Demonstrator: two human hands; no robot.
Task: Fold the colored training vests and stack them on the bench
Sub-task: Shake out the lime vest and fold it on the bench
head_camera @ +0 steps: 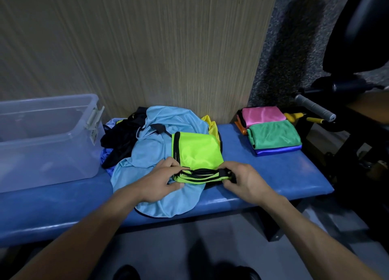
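**Lime vest held at its near edge, both hands**

Lime-green vest point(196, 151) lies partly folded atop a light-blue vest point(151, 151) on the blue bench point(273, 174). Left hand point(162, 182) pinches its black-trimmed near edge at the left end; right hand point(242, 179) grips the right end. Dark vests point(120, 141) and a yellow one point(210, 125) lie behind. Folded stack point(271, 130) well to the right: pink, orange, green, blue. Clear plastic bin point(46, 141) at the left.

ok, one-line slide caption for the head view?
Both hands grip the lime vest mid-fold over the unfolded pile on the bench.
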